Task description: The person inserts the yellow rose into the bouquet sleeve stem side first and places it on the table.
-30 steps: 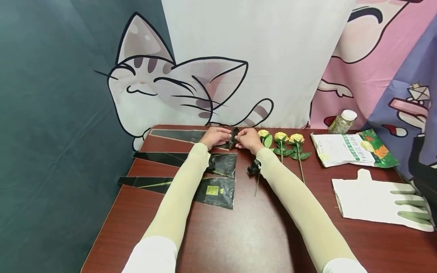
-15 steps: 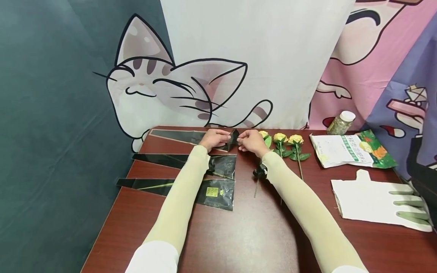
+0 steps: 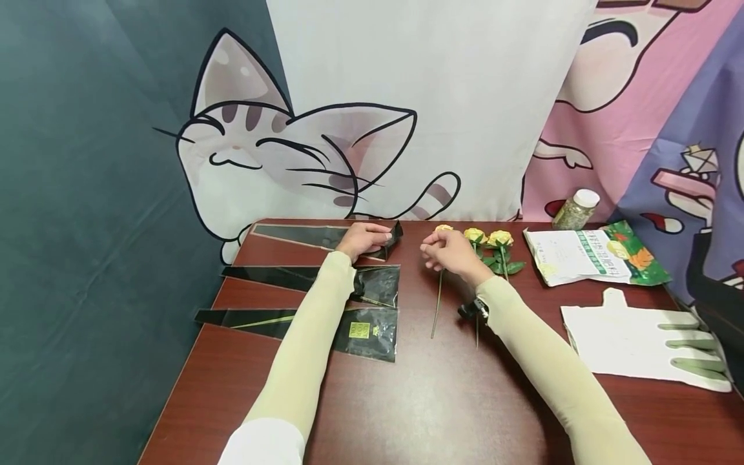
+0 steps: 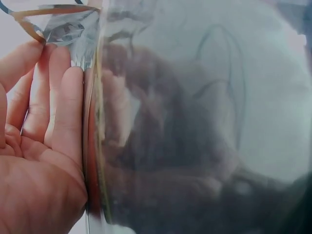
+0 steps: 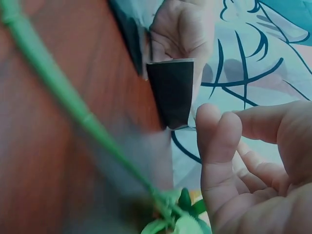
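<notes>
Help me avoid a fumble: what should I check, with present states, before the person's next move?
1. Left hand gripping the far sleeve: ok.
2. Sleeve mouth held open: ok.
3. Sleeve unobstructed inside: cannot tell.
4. Three yellow roses lying on the table: ok.
5. Right hand holding a rose: not ok; it holds nothing visible.
6. Two nearer sleeves lying flat: ok.

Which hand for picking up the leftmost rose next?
Right, most likely: the right hand is right by the leftmost rose and appears to hold nothing. The left hand is farther away and grips the farthest black sleeve near its open end.
</notes>
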The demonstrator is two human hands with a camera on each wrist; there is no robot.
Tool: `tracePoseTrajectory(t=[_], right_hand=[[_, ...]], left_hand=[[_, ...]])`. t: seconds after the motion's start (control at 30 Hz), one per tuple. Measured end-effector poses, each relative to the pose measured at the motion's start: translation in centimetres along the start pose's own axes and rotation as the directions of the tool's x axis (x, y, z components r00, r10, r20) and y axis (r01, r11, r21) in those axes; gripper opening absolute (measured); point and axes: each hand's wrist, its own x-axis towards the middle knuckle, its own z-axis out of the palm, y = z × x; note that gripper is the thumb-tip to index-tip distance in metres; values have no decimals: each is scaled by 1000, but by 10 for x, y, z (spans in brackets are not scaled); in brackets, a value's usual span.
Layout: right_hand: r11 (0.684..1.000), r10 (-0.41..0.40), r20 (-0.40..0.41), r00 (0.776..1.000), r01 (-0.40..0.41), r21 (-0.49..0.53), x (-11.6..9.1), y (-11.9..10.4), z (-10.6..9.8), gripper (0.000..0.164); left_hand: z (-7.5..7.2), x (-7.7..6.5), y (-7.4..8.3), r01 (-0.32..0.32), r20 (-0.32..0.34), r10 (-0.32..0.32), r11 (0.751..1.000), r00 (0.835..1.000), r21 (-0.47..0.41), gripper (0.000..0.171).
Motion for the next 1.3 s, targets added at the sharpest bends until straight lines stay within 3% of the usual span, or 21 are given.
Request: tracePoseTrajectory(t=[0.3,0.53,0.77,1.03,1.3], right_hand=[[996,42,51,998,-38,-79,-32,19,-13,27],[990,136,77,988,-132,-55,-44,29,-14,36],[981,191,98,977,-192,-6,-47,35,-12,40],[969,230,186,955,-242,46,-49,38,-8,36],[958,263,174,949,-279,73,-48,39,-3,25]], left_hand=[[4,-4,1,-44,8,43,994,999,102,26],[6,-6,-2,-38,-9,40,991,999,126,23],[7,-3,-5,-40,-26,44,989,999,144,21],[6,0,-4,-32,-20,35,989,999,144,21],[7,2,-4,-34,-18,37,990,999,138,21]])
